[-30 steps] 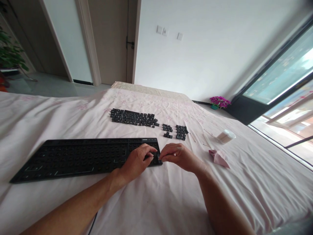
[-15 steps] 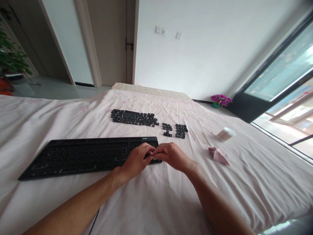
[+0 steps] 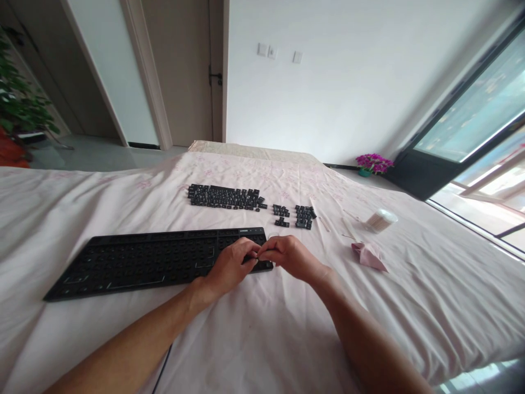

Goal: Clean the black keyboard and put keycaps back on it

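Note:
A black keyboard (image 3: 147, 260) with its keycaps off lies on the pink bedsheet (image 3: 254, 334). Over its right end, at the number pad, my left hand (image 3: 233, 264) and my right hand (image 3: 289, 255) meet fingertip to fingertip. Both are closed in a pinch, and whatever sits between the fingers is too small or too hidden to make out. Behind the keyboard, loose black keycaps lie in groups: a large block (image 3: 225, 198), a small cluster (image 3: 281, 211) and a number-pad cluster (image 3: 303, 216).
To the right stand a clear tub of cotton swabs (image 3: 380, 220) and a crumpled pink cloth (image 3: 369, 256). A few loose swabs (image 3: 325, 224) lie near the keycaps. The keyboard's cable (image 3: 163, 368) runs under my left forearm toward the near edge.
The whole view has shifted slightly. Both hands stay pinched together over the keyboard's right end, with only a small movement of the fingers.

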`<state>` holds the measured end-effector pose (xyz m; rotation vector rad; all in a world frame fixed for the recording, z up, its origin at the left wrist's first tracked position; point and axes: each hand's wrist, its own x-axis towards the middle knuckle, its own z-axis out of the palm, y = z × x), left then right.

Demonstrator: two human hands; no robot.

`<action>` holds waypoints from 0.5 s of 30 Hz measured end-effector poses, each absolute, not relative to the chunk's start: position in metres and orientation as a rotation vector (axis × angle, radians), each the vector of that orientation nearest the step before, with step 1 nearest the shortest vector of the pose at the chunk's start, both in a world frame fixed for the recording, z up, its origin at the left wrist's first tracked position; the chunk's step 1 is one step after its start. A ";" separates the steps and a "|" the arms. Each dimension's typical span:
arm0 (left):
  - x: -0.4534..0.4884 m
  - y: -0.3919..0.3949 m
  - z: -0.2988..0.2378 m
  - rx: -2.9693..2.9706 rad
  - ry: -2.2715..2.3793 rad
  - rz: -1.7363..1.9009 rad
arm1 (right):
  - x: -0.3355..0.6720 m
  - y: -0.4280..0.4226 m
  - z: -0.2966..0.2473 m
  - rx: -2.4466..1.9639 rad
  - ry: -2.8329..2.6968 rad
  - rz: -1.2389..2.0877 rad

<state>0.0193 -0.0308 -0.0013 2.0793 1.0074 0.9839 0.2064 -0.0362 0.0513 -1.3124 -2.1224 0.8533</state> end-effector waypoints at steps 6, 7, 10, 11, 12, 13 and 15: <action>0.018 -0.031 -0.002 2.043 1.005 0.934 | 0.219 -0.026 0.045 -1.367 -1.948 1.123; 0.018 -0.031 -0.002 2.056 1.012 0.926 | 0.218 -0.027 0.046 -1.355 -1.966 1.083; 0.018 -0.028 0.001 2.136 1.023 0.873 | 0.212 -0.034 0.050 -1.278 -2.057 0.959; 0.019 -0.026 0.001 2.173 1.018 0.843 | 0.211 -0.035 0.051 -1.251 -2.088 0.931; 0.020 -0.024 0.002 2.213 1.009 0.811 | 0.210 -0.037 0.053 -1.230 -2.116 0.906; 0.021 -0.021 0.003 2.255 0.998 0.780 | 0.209 -0.037 0.054 -1.218 -2.137 0.879; 0.026 -0.016 0.003 2.334 0.984 0.735 | 0.209 -0.037 0.055 -1.213 -2.162 0.825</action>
